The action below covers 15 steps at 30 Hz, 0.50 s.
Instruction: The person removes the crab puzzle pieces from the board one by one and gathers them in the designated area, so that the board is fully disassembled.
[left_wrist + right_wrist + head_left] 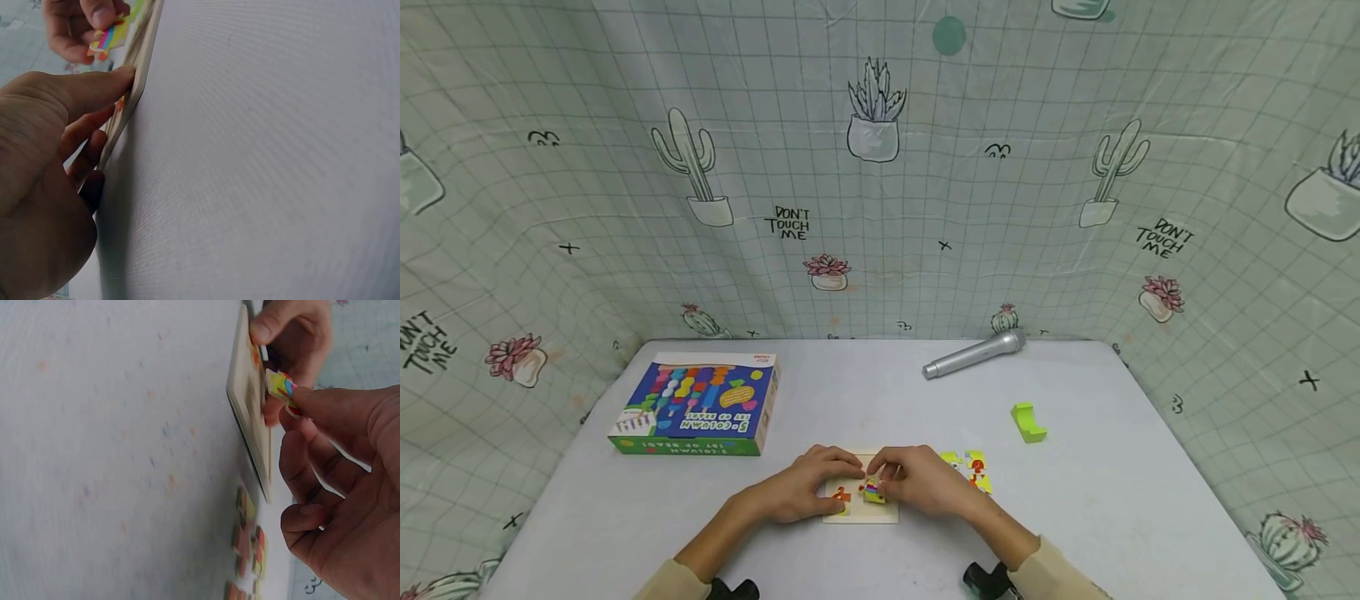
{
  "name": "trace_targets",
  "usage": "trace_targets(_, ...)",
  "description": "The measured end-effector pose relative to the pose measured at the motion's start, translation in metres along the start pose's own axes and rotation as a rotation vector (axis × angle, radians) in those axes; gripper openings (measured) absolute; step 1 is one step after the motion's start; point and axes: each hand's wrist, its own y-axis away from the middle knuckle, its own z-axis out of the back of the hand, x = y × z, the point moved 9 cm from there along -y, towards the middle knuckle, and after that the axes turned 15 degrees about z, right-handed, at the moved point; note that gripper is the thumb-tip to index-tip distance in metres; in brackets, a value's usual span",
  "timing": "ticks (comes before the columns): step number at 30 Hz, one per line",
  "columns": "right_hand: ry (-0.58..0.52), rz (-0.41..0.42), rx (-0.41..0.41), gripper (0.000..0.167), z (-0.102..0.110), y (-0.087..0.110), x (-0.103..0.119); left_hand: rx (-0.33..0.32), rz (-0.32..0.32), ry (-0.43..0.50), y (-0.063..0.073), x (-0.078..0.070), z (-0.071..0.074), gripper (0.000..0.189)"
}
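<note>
A pale wooden puzzle board [880, 512] lies on the table between the two hands. My left hand [816, 485] grips its left side, with the thumb at the near edge and the fingers toward the far edge. Beside that thumb, an orange-and-yellow puzzle piece [841, 497] sits on the board. My right hand [925, 481] pinches a small yellow puzzle piece [279, 385] with coloured stripes between thumb and fingertip. This piece is tilted close over the board, as the right wrist view shows. Part of the board is hidden beneath the hands.
Several loose puzzle pieces [977, 468] lie right of the board, partly behind the right hand. A blue-and-green box [700, 406] stands at the left. Farther back are a silver microphone [973, 354] and, at the right, a lime-green block [1028, 423]. A patterned cloth [880, 217] hangs behind the table.
</note>
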Motion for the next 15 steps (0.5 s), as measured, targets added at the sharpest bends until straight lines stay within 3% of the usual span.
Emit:
trace_targets(4,0.003,-0.005,-0.004,0.022,0.014,0.009,-0.004,0.000,0.006,-0.004,-0.001,0.001,0.000,0.041)
trace_targets(15,0.017,-0.097,-0.062,0.018,0.065,0.044,-0.028,-0.001,0.015,0.021,0.000,0.001,-0.001,0.040)
